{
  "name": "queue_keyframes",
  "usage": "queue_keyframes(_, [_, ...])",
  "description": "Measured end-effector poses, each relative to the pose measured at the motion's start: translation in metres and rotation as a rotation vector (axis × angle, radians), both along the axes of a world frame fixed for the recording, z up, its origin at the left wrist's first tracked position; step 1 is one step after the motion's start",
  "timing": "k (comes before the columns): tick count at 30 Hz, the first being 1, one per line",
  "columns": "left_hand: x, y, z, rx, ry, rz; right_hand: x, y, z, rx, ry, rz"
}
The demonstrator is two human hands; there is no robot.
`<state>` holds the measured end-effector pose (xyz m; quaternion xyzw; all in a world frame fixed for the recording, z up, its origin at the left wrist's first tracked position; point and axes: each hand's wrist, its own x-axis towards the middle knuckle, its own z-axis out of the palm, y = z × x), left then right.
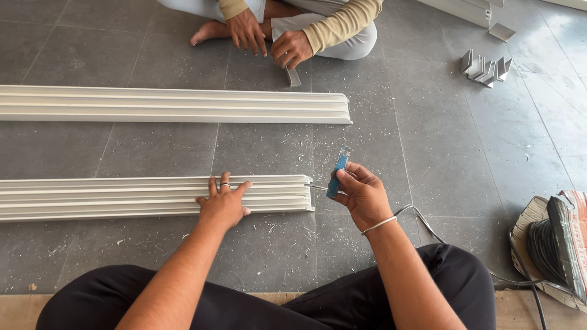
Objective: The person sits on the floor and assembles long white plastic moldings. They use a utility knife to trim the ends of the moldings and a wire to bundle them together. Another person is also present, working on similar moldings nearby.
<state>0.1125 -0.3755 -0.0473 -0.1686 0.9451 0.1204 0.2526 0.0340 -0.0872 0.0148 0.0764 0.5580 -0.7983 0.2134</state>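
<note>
Second white profile [177, 105], small metal brackets [486, 67], seated co-worker's hands [269, 38].

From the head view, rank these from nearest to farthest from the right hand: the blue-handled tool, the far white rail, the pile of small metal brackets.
Measured from the right hand:
1. Blue-handled tool, gripped in that hand.
2. Far white rail, its end up and to the left on the floor.
3. Pile of small metal brackets, upper right.

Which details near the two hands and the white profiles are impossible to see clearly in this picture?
Head view:
- Tool tip: the blue-handled tool in the right hand meets the near white profile end; the tip is too small to identify.
- Both profiles' left ends: cut off by the frame edge.
- Left hand covers part of the near profile.
- Second person's upper body: cut off at top.
</note>
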Motion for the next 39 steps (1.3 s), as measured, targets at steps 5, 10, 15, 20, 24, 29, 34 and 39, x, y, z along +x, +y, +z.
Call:
queue_keyframes(5, [-0.003,0.007,0.001,-0.014,-0.003,-0.005,-0.003,0.000,-0.005,-0.023,-0.016,-0.025])
queue_keyframes(10, [-0.004,0.006,-0.003,-0.019,0.016,-0.024,0.001,-0.003,-0.032,0.906,0.245,0.038])
queue_keyframes(15, [-0.004,0.008,-0.006,-0.004,0.015,-0.007,0.011,-0.001,-0.059,0.528,-0.174,-0.060])
queue_keyframes(20, [-0.004,0.008,-0.008,-0.012,0.040,-0.039,0.016,-0.013,-0.090,0.406,-0.349,-0.150])
queue_keyframes(24, [-0.006,0.012,-0.011,-0.028,0.045,-0.079,0.011,-0.025,-0.119,0.172,-0.469,-0.273])
queue_keyframes(29, [-0.009,0.024,-0.013,0.006,0.059,-0.102,0.009,-0.019,-0.146,-0.067,-0.502,-0.404])
queue_keyframes(34, [-0.020,0.025,-0.008,0.007,0.062,-0.113,0.012,-0.010,-0.148,0.082,-0.472,-0.267])
queue_keyframes(39, [-0.056,0.054,-0.018,0.103,0.307,-0.152,0.026,-0.024,-0.145,0.212,-0.407,-0.369])
